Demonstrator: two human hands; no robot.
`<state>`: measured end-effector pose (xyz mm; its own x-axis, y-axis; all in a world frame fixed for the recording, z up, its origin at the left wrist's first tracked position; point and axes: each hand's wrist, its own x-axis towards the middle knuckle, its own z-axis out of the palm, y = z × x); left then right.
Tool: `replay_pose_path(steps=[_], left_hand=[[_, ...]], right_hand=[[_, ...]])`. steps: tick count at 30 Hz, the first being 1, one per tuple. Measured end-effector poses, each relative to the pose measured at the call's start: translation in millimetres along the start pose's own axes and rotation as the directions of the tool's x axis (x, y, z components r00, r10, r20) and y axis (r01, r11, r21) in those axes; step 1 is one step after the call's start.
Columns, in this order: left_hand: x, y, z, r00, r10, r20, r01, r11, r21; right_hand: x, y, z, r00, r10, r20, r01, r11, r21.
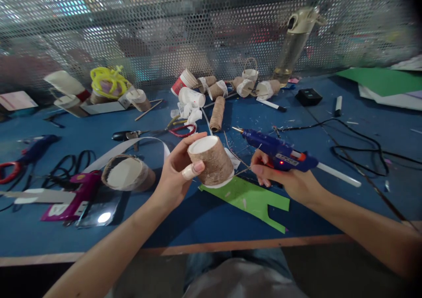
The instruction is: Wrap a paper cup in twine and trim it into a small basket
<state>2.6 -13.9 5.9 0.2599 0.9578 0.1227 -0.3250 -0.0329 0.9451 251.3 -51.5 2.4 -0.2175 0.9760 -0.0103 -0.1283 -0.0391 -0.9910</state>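
Note:
My left hand (176,172) is closed around a paper cup wrapped in brown twine (212,159), held upside down just above the blue table (198,219). My right hand (283,179) grips a blue hot glue gun (278,150) with its nozzle pointing left and its red light on. A loose strand of twine (239,161) runs from the cup toward my right fingers. Under both hands lies a green cut paper shape (250,199).
A second twine-wrapped cup (127,175) and a purple glue gun (77,197) lie at left. Scissors (150,133), a twine spool (216,113), several wrapped cups (244,87), a marker (272,104) and black cables (356,144) litter the back and right. A perforated metal screen (211,30) bounds the far side.

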Motion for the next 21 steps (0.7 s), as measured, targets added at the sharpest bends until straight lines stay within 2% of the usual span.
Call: replay_pose_path(steps=[6,13,16,21], left_hand=[[-2,-1,1.3,0.999,-0.004,0.040,0.003,1.000,0.014],[-2,-3,-0.4,0.998,0.003,0.068,-0.004,1.000,0.013],[-2,-3,-0.4,0.997,-0.003,0.081,0.003,1.000,0.012],[-4,-3,3.5,0.994,-0.003,0.109,0.002,1.000,0.010]], right_hand=[[2,15,-4,0.999,0.041,-0.011,-0.039,0.993,0.114],[3,12,-1,0.997,0.071,0.012,-0.072,0.982,0.176],[3,12,-1,0.997,0.070,0.014,-0.071,0.983,0.170],[4,10,0,0.995,0.099,0.015,-0.100,0.993,0.058]])
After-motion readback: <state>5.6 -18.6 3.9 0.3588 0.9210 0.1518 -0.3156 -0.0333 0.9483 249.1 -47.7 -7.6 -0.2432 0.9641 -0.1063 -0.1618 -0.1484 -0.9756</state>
